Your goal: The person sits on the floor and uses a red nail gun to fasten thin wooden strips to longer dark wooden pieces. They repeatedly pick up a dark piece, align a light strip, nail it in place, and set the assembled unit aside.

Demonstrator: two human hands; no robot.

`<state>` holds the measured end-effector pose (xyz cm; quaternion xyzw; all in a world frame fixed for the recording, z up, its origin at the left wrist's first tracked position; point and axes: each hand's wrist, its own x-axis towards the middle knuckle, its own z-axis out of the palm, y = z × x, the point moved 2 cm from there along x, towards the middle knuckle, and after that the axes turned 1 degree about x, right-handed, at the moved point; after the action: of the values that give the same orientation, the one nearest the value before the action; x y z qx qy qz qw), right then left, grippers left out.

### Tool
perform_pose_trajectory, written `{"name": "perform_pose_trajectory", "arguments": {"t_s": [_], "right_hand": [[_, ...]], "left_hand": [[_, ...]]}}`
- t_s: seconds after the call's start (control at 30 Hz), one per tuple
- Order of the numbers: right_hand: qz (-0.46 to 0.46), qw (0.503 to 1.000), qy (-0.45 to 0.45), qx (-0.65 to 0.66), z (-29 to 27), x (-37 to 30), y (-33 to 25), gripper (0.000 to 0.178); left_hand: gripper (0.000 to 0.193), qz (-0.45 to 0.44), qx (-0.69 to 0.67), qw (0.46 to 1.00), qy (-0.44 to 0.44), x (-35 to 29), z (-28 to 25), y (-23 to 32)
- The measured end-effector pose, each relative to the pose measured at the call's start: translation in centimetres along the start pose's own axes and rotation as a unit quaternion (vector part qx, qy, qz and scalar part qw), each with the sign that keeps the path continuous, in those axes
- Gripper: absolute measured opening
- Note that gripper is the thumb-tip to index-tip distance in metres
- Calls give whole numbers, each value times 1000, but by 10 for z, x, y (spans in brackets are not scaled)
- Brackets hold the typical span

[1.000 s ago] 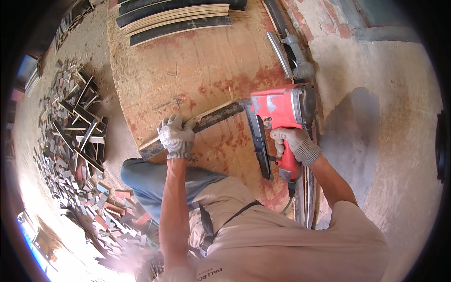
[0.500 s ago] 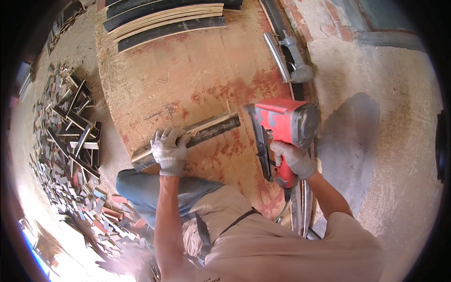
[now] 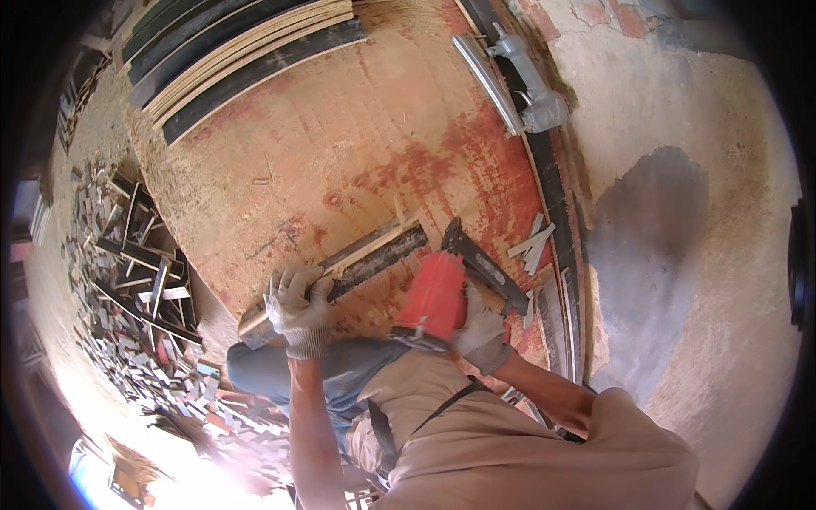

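On the stained wooden worktop lie two narrow wood strips side by side, a pale-edged one and a black-faced strip. My gloved left hand is closed over their left end, pressing them to the board. My gloved right hand is wrapped around the handle of a red nail gun. The gun is turned, its red body toward my lap and its black magazine slanting to the right. Its nose sits just beyond the right end of the strips; whether it touches anything I cannot tell.
A stack of black-faced plywood strips lies at the far left of the worktop. Along the right edge rests a grey nail gun, with several pale thin strips nearer me. Wood offcuts are heaped on the floor at left.
My right hand has brought the red nail gun left and nearer my body, rotating it. My left hand stays on the strips. The whole view has shifted and turned a little.
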<state>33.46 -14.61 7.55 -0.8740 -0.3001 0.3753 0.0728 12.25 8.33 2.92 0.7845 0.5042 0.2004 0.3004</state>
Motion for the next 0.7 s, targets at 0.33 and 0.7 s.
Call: {"name": "perform_pose_trajectory", "arguments": {"t_s": [0.33,0.7], "right_hand": [[-191,968,149,71,-49,50,-40,28],[144,933,28,329,-16,144,-89,33]], "left_hand": [[15,-11,-4,1000,-23,3,-2,2],[15,-14,-15,1000,-21,2,-3,-1]]}}
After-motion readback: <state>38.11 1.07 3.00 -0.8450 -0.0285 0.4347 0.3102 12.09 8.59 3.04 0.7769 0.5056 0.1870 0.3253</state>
